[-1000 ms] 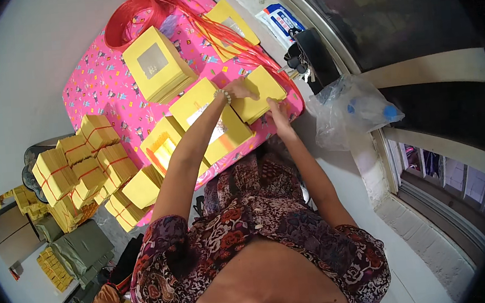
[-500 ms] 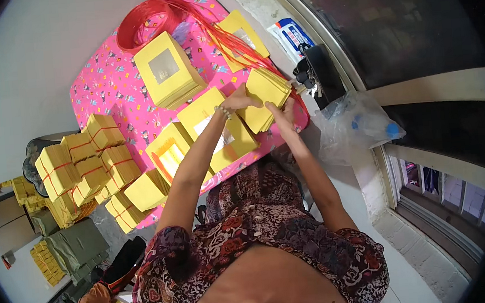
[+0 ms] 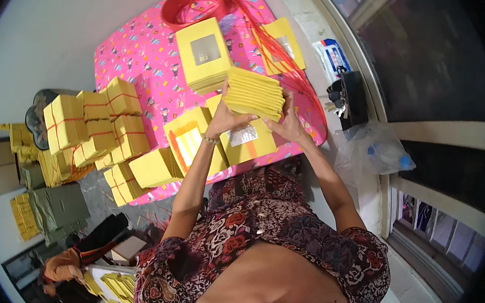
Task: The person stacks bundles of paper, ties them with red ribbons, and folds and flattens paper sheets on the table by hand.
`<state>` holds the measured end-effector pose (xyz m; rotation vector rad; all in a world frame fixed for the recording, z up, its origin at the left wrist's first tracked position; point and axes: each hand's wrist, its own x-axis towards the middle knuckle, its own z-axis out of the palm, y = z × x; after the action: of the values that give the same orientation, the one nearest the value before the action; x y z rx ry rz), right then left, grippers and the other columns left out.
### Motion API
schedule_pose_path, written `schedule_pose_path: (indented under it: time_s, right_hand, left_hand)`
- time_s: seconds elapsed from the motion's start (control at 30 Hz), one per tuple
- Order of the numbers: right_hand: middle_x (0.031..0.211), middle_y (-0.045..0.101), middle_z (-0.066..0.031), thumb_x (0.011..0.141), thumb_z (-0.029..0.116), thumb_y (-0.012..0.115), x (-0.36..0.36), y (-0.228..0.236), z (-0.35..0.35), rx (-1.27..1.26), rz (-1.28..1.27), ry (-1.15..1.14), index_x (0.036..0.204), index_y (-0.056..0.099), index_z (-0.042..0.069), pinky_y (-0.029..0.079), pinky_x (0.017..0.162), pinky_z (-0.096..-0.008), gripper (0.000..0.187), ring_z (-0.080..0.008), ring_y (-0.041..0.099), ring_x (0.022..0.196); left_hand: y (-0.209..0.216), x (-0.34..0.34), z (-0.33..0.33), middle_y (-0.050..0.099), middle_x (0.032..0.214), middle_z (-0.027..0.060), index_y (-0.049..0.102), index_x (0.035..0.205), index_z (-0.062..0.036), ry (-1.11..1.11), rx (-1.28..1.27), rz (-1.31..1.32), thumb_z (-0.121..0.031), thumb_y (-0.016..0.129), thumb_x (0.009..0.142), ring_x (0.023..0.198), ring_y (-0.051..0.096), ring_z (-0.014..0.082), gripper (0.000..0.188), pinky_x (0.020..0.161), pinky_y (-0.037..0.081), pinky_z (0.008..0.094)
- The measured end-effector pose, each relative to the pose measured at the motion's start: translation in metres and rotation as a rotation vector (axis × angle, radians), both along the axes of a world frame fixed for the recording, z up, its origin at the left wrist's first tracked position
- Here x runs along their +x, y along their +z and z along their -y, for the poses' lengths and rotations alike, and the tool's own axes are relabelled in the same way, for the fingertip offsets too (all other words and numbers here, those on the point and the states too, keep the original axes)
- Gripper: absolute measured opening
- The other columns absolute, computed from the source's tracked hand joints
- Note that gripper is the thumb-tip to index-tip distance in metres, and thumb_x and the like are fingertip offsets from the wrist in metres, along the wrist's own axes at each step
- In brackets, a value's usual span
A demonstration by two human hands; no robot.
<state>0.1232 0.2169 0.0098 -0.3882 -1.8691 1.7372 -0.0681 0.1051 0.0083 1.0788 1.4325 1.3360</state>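
Between my two hands I hold a stack of yellow paper envelopes (image 3: 254,93), its layered edges facing up. My left hand (image 3: 224,117) grips its left side, and my right hand (image 3: 288,126) closes round its lower right. Beneath it, on the pink patterned table (image 3: 138,57), lies a yellow pile with a shiny window (image 3: 260,144). Left of that pile is another yellow one (image 3: 212,165) with orange strips on top. Just beyond my hands stands a taller windowed pile (image 3: 189,50). Parts of the fingers are hidden behind the held stack.
Red-strapped yellow bundles (image 3: 65,123) are stacked at the table's left. A red strap coil (image 3: 177,11) trails strands along the right side, over a flat yellow envelope (image 3: 294,47). A clear plastic bag (image 3: 356,154) lies by the window. Another person (image 3: 63,265) is at the lower left.
The stack has risen off the windowed pile and turned so its layered edges show. Both hands have shifted grip around it. The whole view has swung, and the other person shows more fully.
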Motion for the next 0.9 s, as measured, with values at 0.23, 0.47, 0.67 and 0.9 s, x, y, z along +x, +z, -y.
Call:
schedule_pose_path:
  time_s: [0.23,0.47,0.67,0.9]
  right_hand:
    - [0.132,0.040,-0.0160,0.075,0.024,0.078,-0.039,-0.024,0.010,0.470,-0.126,0.068,0.137,0.023,0.001,0.035,0.107,-0.0447,0.086,-0.0278,0.041,0.126]
    - [0.125,0.047,-0.0141,0.066,0.031,0.087,-0.043,-0.025,0.000,0.555,0.026,0.080,0.137,0.028,0.001,0.040,0.100,-0.0441,0.097,-0.0296,0.049,0.117]
    - [0.120,0.049,-0.0150,0.067,0.033,0.086,-0.038,-0.043,0.003,0.540,0.068,0.076,0.130,0.039,-0.001,0.042,0.095,-0.0438,0.086,-0.0298,0.052,0.111]
    - [0.124,0.047,-0.0184,0.076,0.035,0.075,-0.037,0.019,0.025,0.198,0.165,0.144,0.135,0.032,-0.002,0.041,0.097,-0.0445,0.082,-0.0282,0.047,0.120]
  left_hand:
    - [-0.035,0.014,0.047,0.047,0.128,0.0109,0.025,0.136,-0.0043,0.277,0.101,0.090,-0.014,0.090,0.062,0.121,0.049,0.0204,0.098,0.102,0.044,0.0366]
    - [-0.051,0.010,0.051,0.043,0.126,0.0117,0.036,0.134,-0.0019,0.318,0.158,-0.235,-0.026,0.089,0.059,0.122,0.044,0.0254,0.095,0.105,0.036,0.0363]
    - [-0.021,0.012,0.056,0.050,0.133,0.0133,0.040,0.135,0.0011,0.325,0.209,-0.150,-0.029,0.088,0.066,0.122,0.049,0.0230,0.089,0.105,0.038,0.0387]
    - [0.016,0.040,0.077,0.053,0.123,0.0109,0.038,0.133,-0.0002,0.380,0.096,0.054,-0.023,0.085,0.071,0.117,0.052,0.0198,0.082,0.099,0.044,0.0348]
